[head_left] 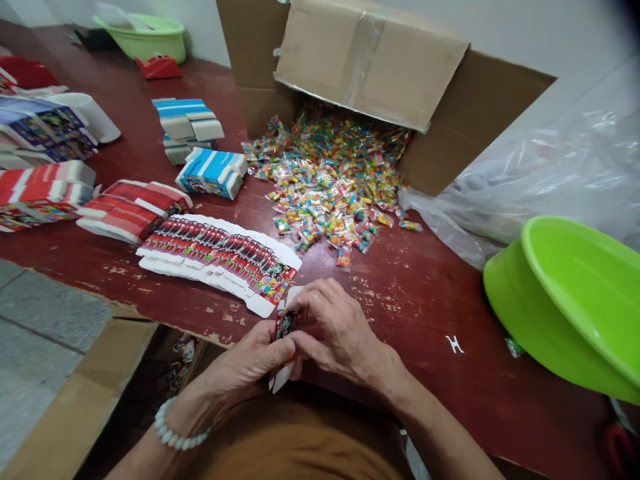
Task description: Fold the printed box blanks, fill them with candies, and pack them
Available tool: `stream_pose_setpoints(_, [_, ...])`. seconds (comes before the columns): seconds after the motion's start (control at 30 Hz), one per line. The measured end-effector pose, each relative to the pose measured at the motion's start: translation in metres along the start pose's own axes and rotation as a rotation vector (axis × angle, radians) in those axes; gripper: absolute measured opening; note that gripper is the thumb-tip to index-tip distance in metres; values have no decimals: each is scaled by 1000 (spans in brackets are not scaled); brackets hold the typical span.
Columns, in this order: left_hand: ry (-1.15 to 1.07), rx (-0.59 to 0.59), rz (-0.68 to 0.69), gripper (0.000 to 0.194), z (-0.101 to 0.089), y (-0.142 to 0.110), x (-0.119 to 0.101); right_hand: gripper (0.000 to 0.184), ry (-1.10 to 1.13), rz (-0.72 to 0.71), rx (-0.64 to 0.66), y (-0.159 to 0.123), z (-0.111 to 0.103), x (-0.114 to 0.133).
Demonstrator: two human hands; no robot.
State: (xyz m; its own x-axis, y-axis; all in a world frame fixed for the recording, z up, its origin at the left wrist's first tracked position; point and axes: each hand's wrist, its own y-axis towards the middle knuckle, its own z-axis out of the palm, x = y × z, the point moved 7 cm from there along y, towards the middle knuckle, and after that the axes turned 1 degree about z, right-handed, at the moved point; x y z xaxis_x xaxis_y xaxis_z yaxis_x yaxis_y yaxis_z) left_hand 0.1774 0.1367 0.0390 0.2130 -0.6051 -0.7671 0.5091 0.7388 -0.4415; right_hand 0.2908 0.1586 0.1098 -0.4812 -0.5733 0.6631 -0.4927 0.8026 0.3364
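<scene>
Between my two hands is a small red printed carton with white end flaps sticking out above and below. My left hand is closed on its lower left side, the thumb across its front. The fingers of my right hand curl around its right side, partly hiding it. Just beyond my hands, a fanned row of flat printed cartons lies on the red table. Wrapped colourful candies spill in a heap from a cardboard box tipped on its side.
A green basin stands at the right beside clear plastic sheeting. Bundles of red cartons and blue cartons lie at the left. Below the table's front edge is an open cardboard box with cartons inside.
</scene>
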Motion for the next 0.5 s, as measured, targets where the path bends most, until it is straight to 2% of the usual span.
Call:
stream_pose_setpoints(0.13, [273, 95, 16, 39, -5, 3, 6, 16, 60, 59, 92, 0, 0, -2])
stream_pose_setpoints(0.27, [391, 183, -7, 49, -3, 3, 3, 15, 167, 54, 121, 0, -5, 0])
stream_pose_setpoints(0.37, [398, 189, -64, 50, -3, 3, 2, 25, 264, 90, 202, -1, -5, -2])
stream_pose_setpoints(0.5, [406, 205, -102, 35, 2, 4, 6, 43, 323, 126, 306, 0, -3, -7])
